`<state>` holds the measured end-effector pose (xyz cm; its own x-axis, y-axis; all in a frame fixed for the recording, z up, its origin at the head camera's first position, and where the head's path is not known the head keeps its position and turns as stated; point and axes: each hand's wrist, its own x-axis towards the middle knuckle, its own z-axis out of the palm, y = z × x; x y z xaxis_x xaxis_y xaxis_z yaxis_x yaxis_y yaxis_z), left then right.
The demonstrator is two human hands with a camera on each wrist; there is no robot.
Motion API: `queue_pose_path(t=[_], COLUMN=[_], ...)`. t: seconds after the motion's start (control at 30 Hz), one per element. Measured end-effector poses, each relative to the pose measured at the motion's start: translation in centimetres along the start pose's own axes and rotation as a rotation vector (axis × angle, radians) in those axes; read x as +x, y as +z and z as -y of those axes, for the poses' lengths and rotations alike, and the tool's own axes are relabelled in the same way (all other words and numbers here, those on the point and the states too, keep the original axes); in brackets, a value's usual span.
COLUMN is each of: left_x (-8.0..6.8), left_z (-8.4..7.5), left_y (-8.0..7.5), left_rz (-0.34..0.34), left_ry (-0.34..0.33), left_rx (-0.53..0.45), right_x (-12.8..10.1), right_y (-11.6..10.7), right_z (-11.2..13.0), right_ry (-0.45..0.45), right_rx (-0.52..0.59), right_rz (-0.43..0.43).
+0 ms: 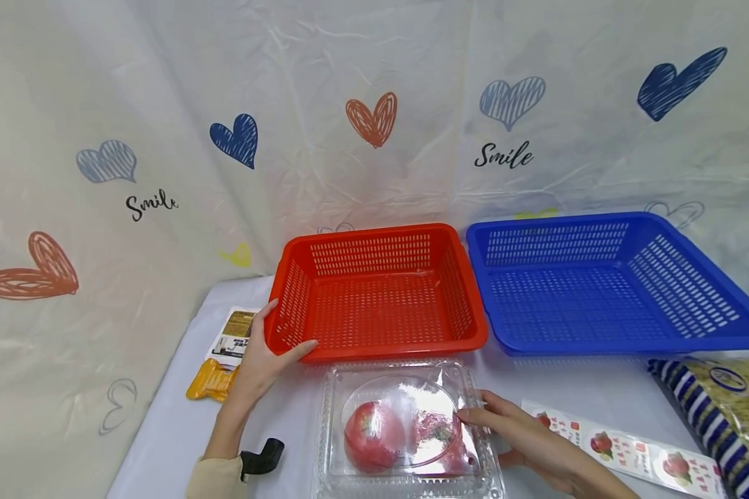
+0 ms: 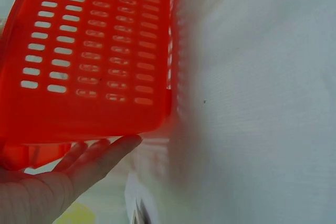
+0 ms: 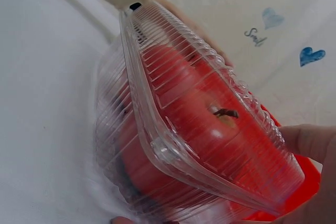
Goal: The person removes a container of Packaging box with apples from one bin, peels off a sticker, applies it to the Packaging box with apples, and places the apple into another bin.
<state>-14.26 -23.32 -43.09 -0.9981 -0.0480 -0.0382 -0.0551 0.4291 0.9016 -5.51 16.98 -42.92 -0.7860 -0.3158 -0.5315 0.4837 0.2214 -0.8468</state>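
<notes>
Standing by, I see a person's left hand [image 1: 267, 355] holding the near left corner of the red basket [image 1: 399, 351], thumb laid over the near rim and fingers against the outside of the left wall. That basket sits toward the back edge of the bench [image 1: 162, 454]. The right hand [image 1: 518, 431] grips the right side of a clear box [image 1: 329, 436], its fingers closed around lid and side. The box stands just in front of the red basket, toward the near edge, with red fruit [image 1: 374, 435] showing through the lid. Beside the red basket, toward the back right, is the blue basket [image 1: 630, 345]. A striped bag [image 1: 739, 409] lies far to the right, with a strip of labels [image 1: 639, 454] between it and the right hand. Near the left edge lie an orange packet [image 1: 209, 381] and a white packet [image 1: 227, 352]. Hearts mark the backdrop [image 1: 424, 41] behind.
</notes>
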Motion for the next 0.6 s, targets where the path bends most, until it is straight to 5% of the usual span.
queue_pose_path(t=[0.23,0.4,0.5,0.6], left_x=[-0.8,-2.0,-3.2,-4.4], left_z=[0.2,-0.7,-1.8,-3.0], left_y=[-0.2,-0.1,0.0,0.1], left_rz=[0.023,-0.044,-0.153,-0.263], left_ry=[0.024,0.053,0.142,0.320], left_rx=[0.006,0.216,0.350,0.368], right_x=[0.1,0.2,0.2,0.2], right_y=[-0.1,0.0,0.0,-0.2], right_z=[-0.3,-0.6,-0.7,-0.7], right_ry=[-0.024,-0.021,-0.025,-0.014], right_rx=[0.041,0.033,0.037,0.042], right_rz=[0.023,0.018,0.025,0.013])
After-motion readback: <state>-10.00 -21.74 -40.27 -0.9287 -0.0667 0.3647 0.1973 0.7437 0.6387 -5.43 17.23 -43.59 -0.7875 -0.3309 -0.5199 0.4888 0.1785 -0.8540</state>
